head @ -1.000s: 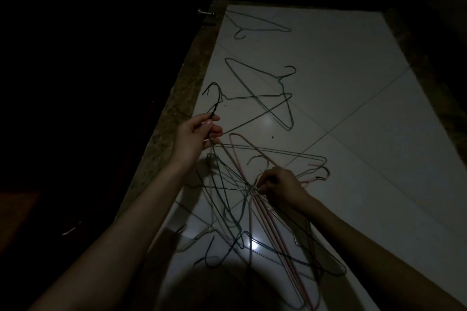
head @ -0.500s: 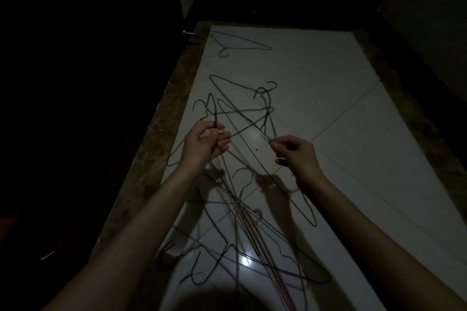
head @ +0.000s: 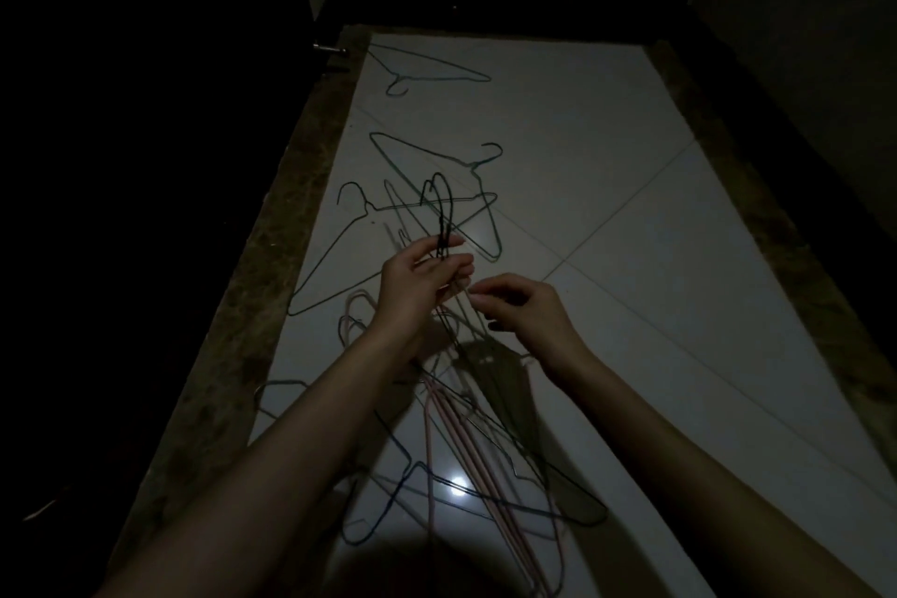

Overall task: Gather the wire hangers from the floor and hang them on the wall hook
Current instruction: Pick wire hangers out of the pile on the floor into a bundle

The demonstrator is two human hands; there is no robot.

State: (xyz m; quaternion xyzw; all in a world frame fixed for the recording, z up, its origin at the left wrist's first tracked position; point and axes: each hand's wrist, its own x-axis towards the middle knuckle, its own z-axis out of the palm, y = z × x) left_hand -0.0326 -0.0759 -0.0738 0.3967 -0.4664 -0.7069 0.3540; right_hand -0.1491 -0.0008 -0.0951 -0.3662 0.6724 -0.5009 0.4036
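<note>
The gathering step looks underway: a few dark wire hangers (head: 442, 214) stand hooks-up, pinched at the neck by the left hand (head: 421, 283). The right hand (head: 522, 306) is just beside it, fingers curled; whether it grips a wire, I cannot tell. More hangers (head: 478, 456) lie tangled on the floor (head: 631, 189) beneath both hands, others farther off. Next comes feeding another neck into the bunch.

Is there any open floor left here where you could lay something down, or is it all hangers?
The white tile floor is bare on the right, from the right hand to the dark stone border, and between the far hanger and the green hanger. It is crowded on the left and near: the hanger pile lies under both arms, and the left hand holds hangers.
</note>
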